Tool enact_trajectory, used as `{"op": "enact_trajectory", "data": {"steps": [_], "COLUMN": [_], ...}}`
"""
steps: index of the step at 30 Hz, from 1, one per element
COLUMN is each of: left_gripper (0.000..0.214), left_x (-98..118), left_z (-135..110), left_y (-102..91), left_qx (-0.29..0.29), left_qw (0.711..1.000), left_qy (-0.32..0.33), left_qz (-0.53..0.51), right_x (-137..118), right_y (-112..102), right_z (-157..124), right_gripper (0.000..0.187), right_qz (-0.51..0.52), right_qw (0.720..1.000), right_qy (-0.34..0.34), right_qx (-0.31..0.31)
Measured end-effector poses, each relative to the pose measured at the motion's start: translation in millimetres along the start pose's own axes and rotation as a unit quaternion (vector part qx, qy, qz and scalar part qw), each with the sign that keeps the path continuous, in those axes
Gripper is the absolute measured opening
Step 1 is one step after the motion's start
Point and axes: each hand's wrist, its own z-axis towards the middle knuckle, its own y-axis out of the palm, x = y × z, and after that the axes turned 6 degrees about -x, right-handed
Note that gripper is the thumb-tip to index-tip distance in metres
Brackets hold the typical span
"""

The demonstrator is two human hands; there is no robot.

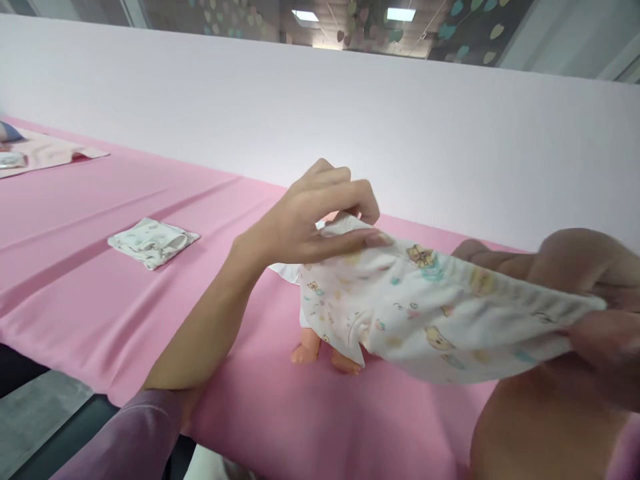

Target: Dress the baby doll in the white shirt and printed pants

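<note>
My left hand [320,213] pinches the upper edge of small white baby pants [395,313] printed with bears, thumb on the near side. At the right, my right hand [600,320] grips the other end of the waistband, which is stretched between both hands. Behind the pants a doll [306,348] lies on the pink cover; its feet show below the fabric, and most of its body is hidden. A bit of white cloth [287,272] shows beside it, under my left wrist.
A folded printed cloth [154,243] lies to the left on the pink-covered table [200,193]. Farther left is a pale pink cloth [55,152] with things on it. A white partition [300,113] runs along the back. The table's front edge is near my left forearm.
</note>
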Motion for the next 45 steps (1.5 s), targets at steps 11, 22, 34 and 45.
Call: {"op": "enact_trajectory", "data": {"steps": [11,22,34,45], "left_gripper": [0.016,0.024,0.039,0.033], "left_x": [15,13,3,-11], "left_z": [12,1,-1,-3], "left_y": [25.8,-2.4,8.0,-10.3], "left_qx": [-0.001,-0.129,-0.059,-0.169], "left_qw": [0.970,0.943,0.947,0.934], "left_qy": [0.042,-0.081,-0.149,-0.116], "left_qz": [-0.238,-0.296,-0.278,-0.292], "right_x": [19,35,37,44], "right_y": [-23,-19,5,2], "right_z": [16,10,22,19], "right_gripper": [0.019,0.037,0.020,0.025], "right_qz": [-0.147,-0.034,-0.033,-0.030], "right_qw": [0.939,0.997,0.908,0.951], "right_qy": [0.139,-0.002,0.147,0.107], "right_qx": [-0.277,-0.066,-0.391,-0.290]}}
